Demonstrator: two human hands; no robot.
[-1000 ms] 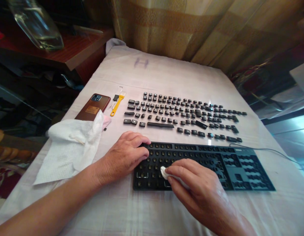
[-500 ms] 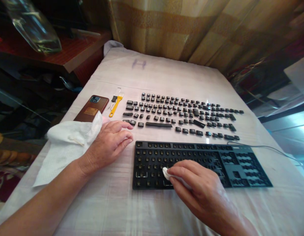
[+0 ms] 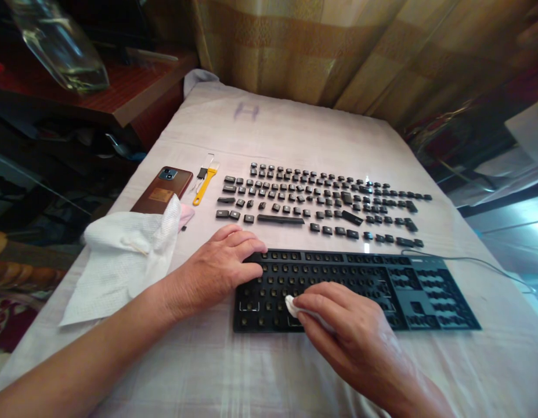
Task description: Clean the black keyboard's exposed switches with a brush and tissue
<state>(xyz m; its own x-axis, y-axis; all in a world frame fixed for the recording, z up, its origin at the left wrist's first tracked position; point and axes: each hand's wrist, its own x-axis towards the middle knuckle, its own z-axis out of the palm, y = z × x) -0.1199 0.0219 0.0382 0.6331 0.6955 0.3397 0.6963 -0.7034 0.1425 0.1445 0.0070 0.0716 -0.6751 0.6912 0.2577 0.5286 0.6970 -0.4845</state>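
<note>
A black keyboard [image 3: 399,290] with its keycaps off lies on the white sheet, bare switches and a few wire stabilisers showing. My left hand [image 3: 220,261] holds its upper left corner, thumb and fingers curled over the top edge and hiding that corner. A small wad of white tissue [image 3: 291,306] is pinched in my right hand [image 3: 347,319], pressed down on the lower rows left of centre. Part of the lower rows is hidden beneath that hand. Beyond the keyboard, the removed black keycaps [image 3: 281,219] lie spread out in rows.
Left of the keyboard lies a crumpled white paper towel [image 3: 116,255], partly over a brown phone [image 3: 164,186]. A yellow-handled brush [image 3: 203,187] and a wire keycap puller [image 3: 202,173] lie farther back. The keyboard cable [image 3: 473,261] trails right. A glass bottle [image 3: 68,52] stands on a wooden table [image 3: 133,96].
My left hand has moved right from the sheet beside the paper towel onto the keyboard's upper left corner. The right hand with the tissue has shifted very slightly left.
</note>
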